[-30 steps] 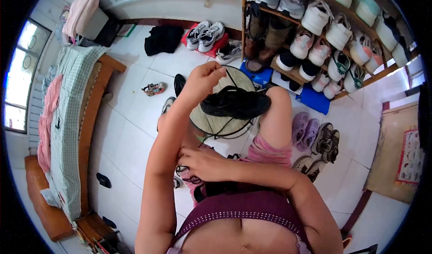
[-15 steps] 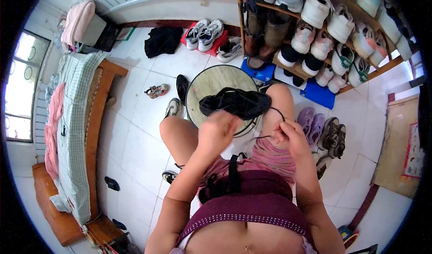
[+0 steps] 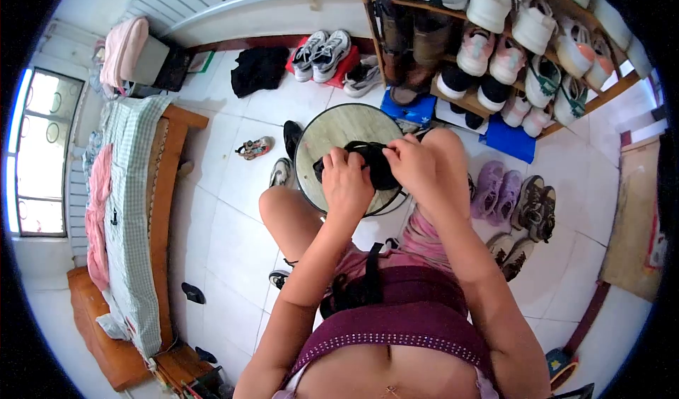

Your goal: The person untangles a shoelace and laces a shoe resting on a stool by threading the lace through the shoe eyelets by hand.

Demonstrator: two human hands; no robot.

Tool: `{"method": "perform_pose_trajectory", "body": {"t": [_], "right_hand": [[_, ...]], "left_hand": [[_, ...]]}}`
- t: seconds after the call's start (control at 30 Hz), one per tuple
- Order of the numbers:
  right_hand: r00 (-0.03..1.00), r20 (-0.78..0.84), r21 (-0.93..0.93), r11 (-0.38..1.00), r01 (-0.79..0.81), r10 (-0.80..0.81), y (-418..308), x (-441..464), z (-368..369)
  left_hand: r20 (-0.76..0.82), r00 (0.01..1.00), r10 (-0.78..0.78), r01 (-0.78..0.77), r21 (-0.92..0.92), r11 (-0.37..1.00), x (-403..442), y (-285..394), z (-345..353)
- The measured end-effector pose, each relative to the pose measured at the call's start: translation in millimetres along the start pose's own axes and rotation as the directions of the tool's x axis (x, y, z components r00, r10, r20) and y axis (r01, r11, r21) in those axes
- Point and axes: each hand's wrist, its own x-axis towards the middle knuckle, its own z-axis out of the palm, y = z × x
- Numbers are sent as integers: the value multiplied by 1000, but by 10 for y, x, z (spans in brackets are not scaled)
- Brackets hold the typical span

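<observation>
A black shoe [image 3: 380, 172] lies on the round wooden-topped stool [image 3: 315, 134] between my knees, partly covered by both hands. My left hand [image 3: 346, 182] is closed over the shoe's left part, fingers bent down onto it. At its upper right edge, my right hand [image 3: 411, 162] is closed in a pinch, thumb and fingers together against the shoe. The black shoelace that hand was holding is hidden now behind the fingers.
A shoe rack [image 3: 460, 17] full of shoes stands at the back right, with blue boxes below. Purple shoes [image 3: 488, 190] and brown shoes [image 3: 534, 208] are by my right knee. At the left is a bed [image 3: 138, 208] with a checked cover; a sandal [image 3: 254, 148] lies on the floor.
My right hand has moved up and left from beside my thigh to the shoe, and the stretched lace no longer shows. My left hand has moved up onto the shoe.
</observation>
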Motion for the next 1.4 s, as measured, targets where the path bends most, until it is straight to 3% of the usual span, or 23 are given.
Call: {"method": "perform_pose_trajectory", "body": {"t": [0.13,0.2,0.27,0.43,0.53,0.6,0.63,0.67,0.77,0.8,0.87,0.93,1.0,1.03,1.07,1.1,1.13,1.2,1.27,1.3,1.33,1.37,1.4], "right_hand": [[997,73,128,991,-34,25,55,108,184],[969,201,297,934,-200,144,95,114,147],[977,179,267,950,-162,116,118,94,161],[983,179,451,885,-113,34,163,-11,197],[956,287,545,811,-212,57,244,-37,81],[945,325,579,782,-230,37,232,-60,7],[937,346,551,800,-239,41,221,-55,-19],[929,366,522,817,-245,45,213,-48,-29],[949,310,579,802,-144,-53,284,-36,72],[950,308,579,802,-145,-51,288,-45,76],[948,313,567,812,-140,-55,283,-61,94],[946,323,563,810,-162,-36,260,-83,84],[943,331,559,809,-182,-17,222,-120,-2],[926,375,312,937,-156,29,164,-150,-140],[910,406,41,993,-113,87,98,-192,-288],[888,449,-82,994,-69,99,23,-256,-441],[886,452,-82,994,-69,99,108,-341,-491],[676,731,243,960,-136,-89,353,-506,-630],[670,725,342,927,-151,-158,231,-557,-998],[668,711,435,884,-169,-222,143,-591,-1221],[760,640,511,802,-309,-115,102,-660,-1402],[821,570,590,689,-421,14,91,-735,-1550],[895,445,726,589,-356,-6,116,-804,-1646]], "left_hand": [[-19,1000,-21,19,-67,998,-78,-44,21],[-31,999,-39,35,-117,993,-84,-62,32],[-23,995,-94,90,-126,988,-64,-57,49],[18,978,-206,206,-168,964,-7,-97,78],[239,915,-325,404,-528,747,32,-337,155],[452,835,-314,542,-773,329,80,-455,121],[468,800,-376,562,-803,196,105,-373,15],[466,801,-376,561,-804,196,95,-430,55],[540,805,-245,530,-840,-113,55,-694,197],[542,805,-242,531,-840,-113,50,-712,187],[550,817,-171,480,-814,-327,38,-760,161],[512,851,-115,448,-823,-349,36,-805,13],[594,761,-259,470,-781,-411,30,-851,-174],[531,737,-418,423,-845,-328,36,-935,-227],[421,783,-458,381,-907,-182,25,-1092,-284],[314,813,-491,357,-934,-5,70,-1165,-465],[222,773,-594,325,-943,70,78,-1279,-534],[41,780,-624,331,-874,357,71,-1465,-647],[-67,815,-575,406,-641,651,24,-1683,-569],[-257,835,-487,361,-412,837,-3,-1606,-556],[-409,846,-343,316,-136,939,-28,-1445,-541],[-495,833,-248,272,-24,962,-15,-1232,-563],[-495,839,-228,227,-62,972,-31,-997,-582]]}}
